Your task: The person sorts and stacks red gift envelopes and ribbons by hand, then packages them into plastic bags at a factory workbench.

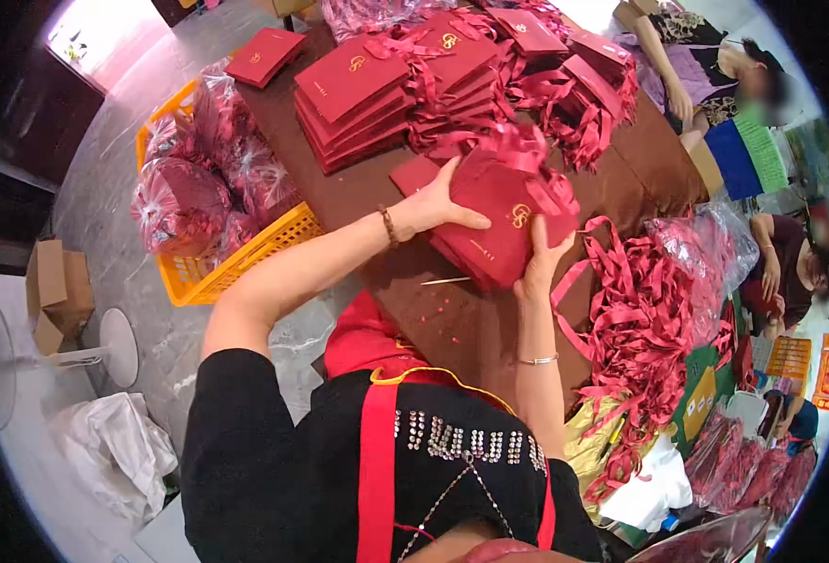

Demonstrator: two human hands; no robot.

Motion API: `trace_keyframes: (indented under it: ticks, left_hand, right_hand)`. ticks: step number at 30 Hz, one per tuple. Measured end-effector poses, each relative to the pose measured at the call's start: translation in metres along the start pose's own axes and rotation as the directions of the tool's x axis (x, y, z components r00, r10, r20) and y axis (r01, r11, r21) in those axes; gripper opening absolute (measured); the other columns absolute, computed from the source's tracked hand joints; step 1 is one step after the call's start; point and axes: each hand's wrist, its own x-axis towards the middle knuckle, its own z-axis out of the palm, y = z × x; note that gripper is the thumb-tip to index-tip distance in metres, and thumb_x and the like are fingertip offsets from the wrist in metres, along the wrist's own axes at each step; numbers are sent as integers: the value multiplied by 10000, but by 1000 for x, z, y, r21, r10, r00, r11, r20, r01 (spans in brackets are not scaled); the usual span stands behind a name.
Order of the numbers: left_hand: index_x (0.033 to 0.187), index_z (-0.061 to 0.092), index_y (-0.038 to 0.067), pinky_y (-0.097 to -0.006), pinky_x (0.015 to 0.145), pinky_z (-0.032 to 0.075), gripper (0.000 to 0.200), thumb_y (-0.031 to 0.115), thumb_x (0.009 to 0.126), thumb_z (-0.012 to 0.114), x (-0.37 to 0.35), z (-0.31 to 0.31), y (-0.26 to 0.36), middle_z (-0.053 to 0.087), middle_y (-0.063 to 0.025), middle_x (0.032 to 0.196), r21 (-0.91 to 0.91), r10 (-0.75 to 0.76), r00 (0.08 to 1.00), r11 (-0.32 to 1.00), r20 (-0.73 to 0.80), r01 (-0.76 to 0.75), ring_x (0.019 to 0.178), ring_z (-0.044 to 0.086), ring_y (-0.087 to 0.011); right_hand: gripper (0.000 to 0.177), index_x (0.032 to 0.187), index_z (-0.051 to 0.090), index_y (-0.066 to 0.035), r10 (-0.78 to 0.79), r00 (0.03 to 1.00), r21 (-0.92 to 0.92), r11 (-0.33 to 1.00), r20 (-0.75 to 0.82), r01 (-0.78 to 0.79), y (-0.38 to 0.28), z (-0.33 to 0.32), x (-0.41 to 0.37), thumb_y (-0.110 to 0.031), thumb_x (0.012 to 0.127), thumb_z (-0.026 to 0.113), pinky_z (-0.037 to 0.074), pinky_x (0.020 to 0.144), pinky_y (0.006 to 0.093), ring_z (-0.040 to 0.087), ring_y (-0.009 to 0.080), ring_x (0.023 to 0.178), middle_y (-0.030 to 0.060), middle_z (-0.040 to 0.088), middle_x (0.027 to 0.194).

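A bundle of red paper gift bags (499, 202) with gold lettering and red ribbons is gripped between my two hands above the brown table. My left hand (441, 205) presses its thumb and fingers on the bundle's left side, and my right hand (540, 261) clasps its lower right edge. Just beyond, a tall stack of similar red bags (353, 84) lies on the brown table (396, 272). A thin pale stick (446, 281) rests near the bundle's lower edge. The bundle hides part of my fingers.
At the left, a yellow plastic crate (236, 272) holds plastic-wrapped red bundles (184, 206). A heap of loose red ribbons (635, 328) covers the table's right side. More red bags (588, 84) lie at the far end. Other people sit along the right. A cardboard box (60, 291) stands on the floor.
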Motion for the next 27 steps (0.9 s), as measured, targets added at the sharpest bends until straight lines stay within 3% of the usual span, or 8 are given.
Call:
trace_keyframes:
  ticks: [3,5,6,11,15,23,25,27]
  left_hand:
    - [1387,204,0,-358,1041,306,1116,336,534,840,11,11,-3,416,-199,1317,66,47,999,997,7,-47,1237,402,-276]
    - [1390,220,7,-343,1033,317,1022,226,592,819,5,23,19,412,-173,1333,263,130,992,956,5,-127,1229,406,-255]
    - [1385,252,43,-370,1013,344,983,279,599,792,-7,34,41,432,-214,1298,511,178,984,848,-28,-138,1198,441,-314]
    - [1394,197,44,-383,978,383,1045,308,573,786,-22,64,65,445,-267,1213,626,237,971,752,41,-210,1131,476,-379]
    - [1387,213,-21,-324,1014,339,1042,136,564,833,-12,38,84,454,-150,1288,-47,152,961,988,233,-145,1170,450,-207]
    - [1312,305,-52,-344,963,392,947,269,574,803,-4,29,104,527,-234,1202,539,286,922,750,260,-384,1125,518,-311]
    - [1299,330,-33,-358,940,413,897,266,587,786,2,34,123,516,-240,1208,575,260,892,690,370,-439,1090,535,-340]
    - [1297,355,-34,-356,974,391,845,208,605,775,7,43,127,489,-222,1246,600,287,851,612,439,-516,1137,509,-314]
  right_hand:
    - [713,1407,166,-139,-123,992,10,992,2,123,22,-30,10,-359,877,590,360,1011,421,389,243,1220,84,342,1370]
    - [724,1391,275,-155,78,982,380,914,172,-139,18,-40,10,-625,857,409,323,1045,472,379,283,1252,100,351,1393]
    - [889,1391,299,-137,58,997,307,951,-41,-42,-7,-13,-6,-776,774,283,279,1066,496,347,306,1279,108,334,1414]
    - [948,1404,269,-138,-23,999,438,899,25,10,-25,-28,-19,-807,735,315,276,1069,485,325,298,1291,95,313,1426]
    - [864,1398,281,-140,9,1000,380,925,6,-10,-19,-43,-20,-733,779,392,277,1070,472,338,288,1283,79,329,1417]
    - [608,1311,417,-102,22,994,219,975,110,-46,-4,-54,-21,-227,788,701,381,987,373,482,188,1159,26,514,1252]
    - [615,1276,452,-72,54,998,-27,998,-45,-55,9,-77,-22,-103,731,736,429,910,332,524,166,1065,30,555,1169]
    - [601,1272,448,-50,57,987,-201,979,148,-26,-6,-83,-40,-41,728,702,455,842,302,531,149,1002,31,560,1126]
